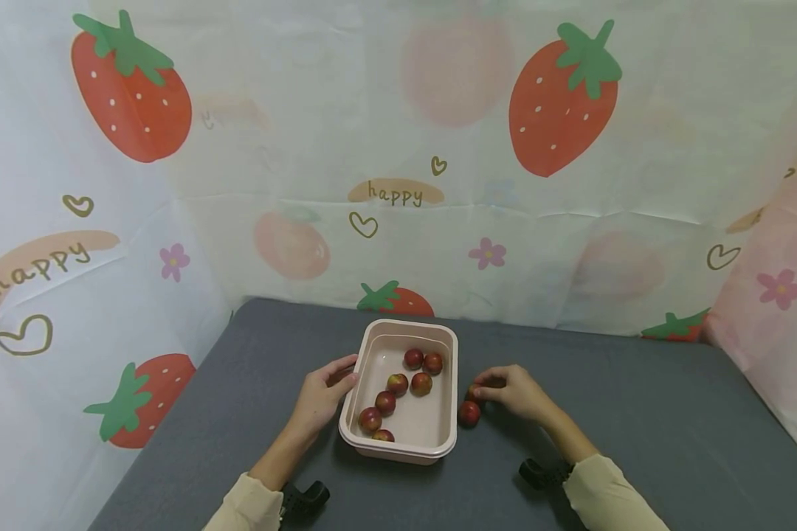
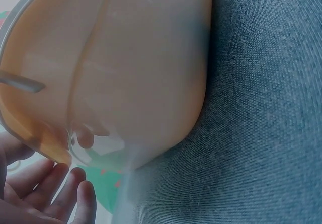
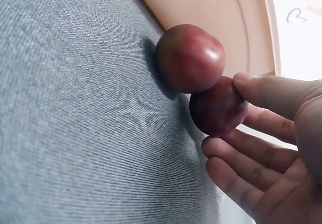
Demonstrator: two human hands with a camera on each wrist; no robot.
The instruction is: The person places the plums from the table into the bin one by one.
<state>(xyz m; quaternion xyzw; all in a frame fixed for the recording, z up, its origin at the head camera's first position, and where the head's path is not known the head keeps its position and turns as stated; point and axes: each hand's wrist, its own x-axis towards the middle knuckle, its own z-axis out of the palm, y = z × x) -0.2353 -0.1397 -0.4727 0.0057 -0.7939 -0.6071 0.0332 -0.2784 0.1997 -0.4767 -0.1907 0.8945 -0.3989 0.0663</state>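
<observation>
A pale pink plastic box holds several dark red plums. At its left side my left hand rests against the rim, fingers fairly straight; in the left wrist view the fingertips show at the box's corner. Right of the box, my right hand pinches a plum between thumb and fingers, low over the table. Another plum lies on the cloth right beside it, close to the box's right wall, and the two plums overlap in the right wrist view.
A dark grey cloth covers the table. A white curtain printed with strawberries, hearts and flowers stands behind it and along the sides. Black wrist straps sit below both hands.
</observation>
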